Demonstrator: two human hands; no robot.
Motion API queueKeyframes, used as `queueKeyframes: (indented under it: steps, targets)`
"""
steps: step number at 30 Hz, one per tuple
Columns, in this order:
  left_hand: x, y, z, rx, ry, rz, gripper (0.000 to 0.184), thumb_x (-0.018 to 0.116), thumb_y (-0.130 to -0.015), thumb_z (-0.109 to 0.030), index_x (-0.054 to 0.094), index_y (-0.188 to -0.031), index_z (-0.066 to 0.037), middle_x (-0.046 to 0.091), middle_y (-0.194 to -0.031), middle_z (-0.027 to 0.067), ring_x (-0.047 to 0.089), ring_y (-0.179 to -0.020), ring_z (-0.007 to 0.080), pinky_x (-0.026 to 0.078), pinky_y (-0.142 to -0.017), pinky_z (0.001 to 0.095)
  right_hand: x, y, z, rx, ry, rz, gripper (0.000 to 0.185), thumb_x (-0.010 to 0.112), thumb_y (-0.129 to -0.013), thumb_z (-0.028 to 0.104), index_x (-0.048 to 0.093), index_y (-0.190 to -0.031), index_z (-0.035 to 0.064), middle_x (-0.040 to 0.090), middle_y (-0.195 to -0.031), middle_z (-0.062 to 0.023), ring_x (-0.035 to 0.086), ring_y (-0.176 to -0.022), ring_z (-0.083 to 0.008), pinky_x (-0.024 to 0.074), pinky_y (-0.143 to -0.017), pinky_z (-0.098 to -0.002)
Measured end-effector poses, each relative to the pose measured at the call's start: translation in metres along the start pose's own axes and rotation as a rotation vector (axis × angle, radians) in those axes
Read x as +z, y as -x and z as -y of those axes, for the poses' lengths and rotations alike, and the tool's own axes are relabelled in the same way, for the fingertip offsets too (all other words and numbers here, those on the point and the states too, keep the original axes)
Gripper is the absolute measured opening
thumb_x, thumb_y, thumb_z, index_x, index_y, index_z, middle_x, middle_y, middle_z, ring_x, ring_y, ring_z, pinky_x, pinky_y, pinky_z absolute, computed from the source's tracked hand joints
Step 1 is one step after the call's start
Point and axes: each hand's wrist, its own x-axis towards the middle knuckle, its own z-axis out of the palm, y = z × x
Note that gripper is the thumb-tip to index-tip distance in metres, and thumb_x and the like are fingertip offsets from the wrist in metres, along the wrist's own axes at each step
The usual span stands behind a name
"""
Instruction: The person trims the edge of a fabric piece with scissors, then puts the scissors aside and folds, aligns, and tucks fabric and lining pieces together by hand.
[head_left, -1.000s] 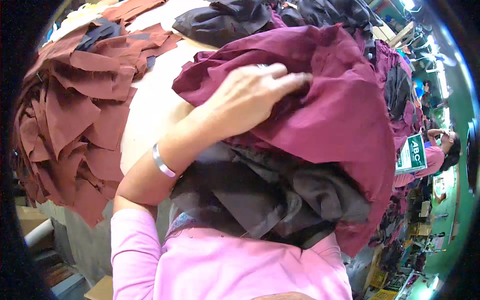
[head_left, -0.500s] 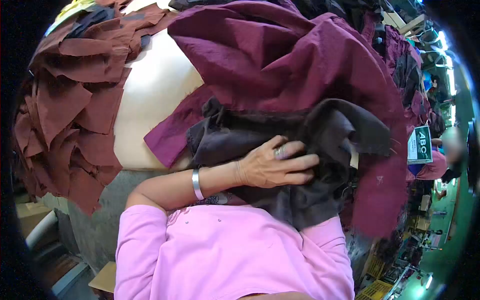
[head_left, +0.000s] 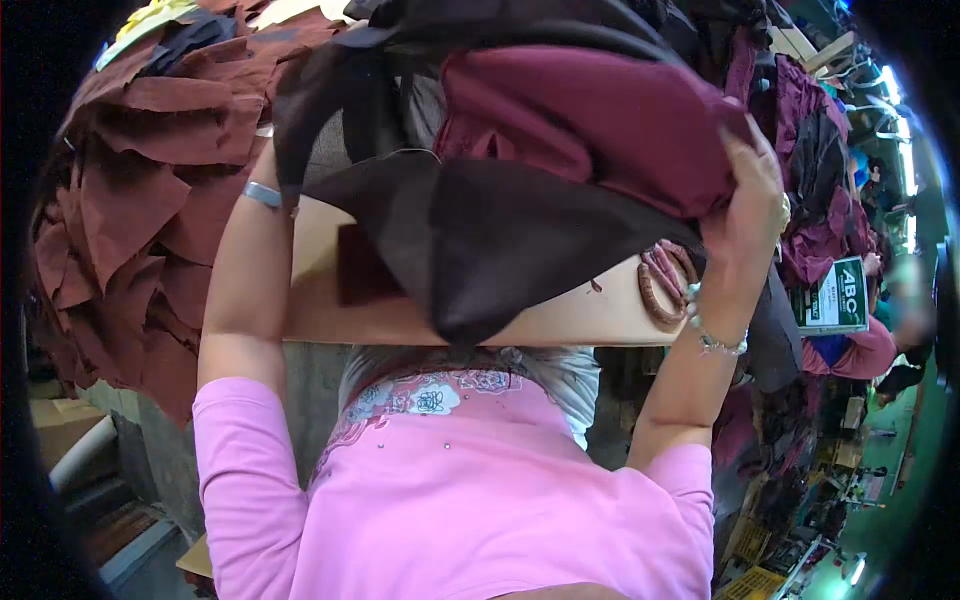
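Observation:
Both my arms reach forward over a pale worktop [head_left: 620,312]. A large black cloth [head_left: 480,240] is raised in front of me, its lower corner hanging over the worktop edge. A maroon cloth [head_left: 590,130] lies bunched within and above it. My right hand [head_left: 750,190], with a beaded bracelet at the wrist, grips the right end of the maroon cloth beside the black one. On the left, my left wrist with a silver bangle [head_left: 262,193] goes in behind the black cloth, which hides that hand's fingers. A small coil of brownish-red bands [head_left: 665,285] rests near my right forearm.
Overlapping rust-brown cloth pieces [head_left: 130,220] are heaped along the left. More maroon and black fabric [head_left: 815,180] hangs at the right. Beyond it are a green-and-white "ABC" sign [head_left: 835,297] and a person in a pink top [head_left: 862,348].
My left hand has left the middle of the black cloth and moved forward and left. My right hand has come into view at the right. The cloths have been lifted and spread, uncovering the worktop's front.

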Motion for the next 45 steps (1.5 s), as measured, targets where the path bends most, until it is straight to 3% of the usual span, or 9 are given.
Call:
queueKeyframes:
  steps: [7, 15, 20, 24, 26, 34, 36, 38, 45]
  targets:
    - [-0.097, 0.025, -0.091, -0.127, 1.099, -0.571, 0.010, 0.054, -0.081, -0.012, 0.054, -0.083, -0.002, 0.061, -0.073, 0.0069, 0.058, -0.056, 0.0115, 0.045, -0.047, 0.0310, 0.008, -0.045, -0.072, -0.270, -0.092, -0.213, 0.022, 0.043, -0.087, 0.011, 0.055, -0.101, -0.0004, 0.060, -0.100, -0.0126, 0.060, -0.091, -0.0206, 0.0492, -0.080, -0.0357]
    - [0.011, 0.107, -0.165, 0.256, 0.442, 0.341, 0.035, 0.061, -0.074, -0.024, 0.050, -0.102, -0.006, 0.055, -0.085, 0.0137, 0.057, -0.078, 0.0289, 0.046, -0.067, 0.0389, 0.015, -0.035, -0.035, -0.009, -0.690, 0.076, 0.025, 0.046, -0.087, 0.009, 0.052, -0.108, -0.0033, 0.059, -0.103, -0.0134, 0.058, -0.091, -0.0211, 0.0470, -0.084, -0.0340]
    - [-0.037, 0.093, -0.108, 0.531, 0.121, 0.614, 0.034, 0.049, -0.073, -0.005, 0.052, -0.106, -0.007, 0.053, -0.103, 0.0161, 0.054, -0.094, 0.0335, 0.046, -0.078, 0.0389, -0.066, -0.028, -0.042, 0.105, -0.579, -0.451, 0.032, 0.047, -0.088, 0.019, 0.051, -0.110, -0.0043, 0.059, -0.105, -0.0137, 0.058, -0.092, -0.0211, 0.0479, -0.082, -0.0377]
    - [-0.059, 0.091, -0.059, 0.608, -0.144, 0.042, 0.028, 0.051, -0.067, -0.004, 0.060, -0.093, -0.013, 0.048, -0.109, 0.0041, 0.046, -0.104, 0.0247, 0.039, -0.085, 0.0407, -0.109, -0.006, -0.118, 0.353, -0.141, -0.252, 0.030, 0.054, -0.085, 0.025, 0.055, -0.102, -0.0003, 0.060, -0.102, -0.0121, 0.058, -0.089, -0.0237, 0.0464, -0.079, -0.0349]
    - [-0.058, 0.105, -0.064, 0.409, -0.099, 0.086, 0.045, 0.060, -0.053, 0.004, 0.062, -0.095, -0.013, 0.049, -0.110, 0.0066, 0.045, -0.107, 0.0290, 0.035, -0.091, 0.0407, -0.104, 0.007, -0.121, -0.021, 0.958, -0.420, 0.022, 0.057, -0.083, 0.017, 0.056, -0.100, 0.0036, 0.061, -0.096, -0.0105, 0.058, -0.080, -0.0203, 0.0457, -0.073, -0.0340]
    - [-0.079, 0.128, -0.132, 0.065, 0.366, 0.519, 0.039, 0.059, -0.075, -0.018, 0.054, -0.114, -0.017, 0.053, -0.111, 0.0132, 0.050, -0.103, 0.0319, 0.041, -0.084, 0.0399, 0.045, 0.022, -0.102, -0.764, 1.187, 0.346, 0.021, 0.060, -0.078, 0.025, 0.058, -0.082, 0.0047, 0.058, -0.084, -0.0107, 0.056, -0.084, -0.0298, 0.0428, -0.075, -0.0382]
    - [-0.053, 0.126, -0.120, -0.211, 0.345, 0.784, 0.043, 0.045, -0.087, -0.038, 0.047, -0.120, -0.011, 0.047, -0.121, 0.0199, 0.043, -0.112, 0.0342, 0.038, -0.089, 0.0407, 0.052, 0.001, -0.110, -0.474, 0.840, 0.348, 0.020, 0.059, -0.079, 0.024, 0.057, -0.080, 0.0041, 0.057, -0.078, -0.0127, 0.057, -0.078, -0.0299, 0.0441, -0.070, -0.0386]
    - [-0.011, 0.143, -0.087, 0.018, 0.293, 0.192, 0.041, 0.052, -0.084, -0.038, 0.054, -0.110, -0.007, 0.056, -0.103, 0.0210, 0.052, -0.094, 0.0397, 0.040, -0.085, 0.0431, 0.056, -0.009, -0.088, -0.305, 0.423, 0.350, 0.022, 0.057, -0.081, 0.025, 0.056, -0.079, 0.0037, 0.055, -0.070, -0.0176, 0.058, -0.069, -0.0314, 0.0454, -0.062, -0.0394]
    - [-0.008, 0.134, -0.063, -0.119, 0.257, 0.248, 0.038, 0.052, -0.084, -0.025, 0.049, -0.113, 0.000, 0.050, -0.114, 0.0207, 0.045, -0.107, 0.0364, 0.032, -0.094, 0.0393, 0.082, 0.023, -0.133, -0.708, 1.297, 0.433, 0.027, 0.062, -0.074, 0.030, 0.056, -0.083, 0.0055, 0.056, -0.085, -0.0105, 0.055, -0.087, -0.0274, 0.0394, -0.077, -0.0417]
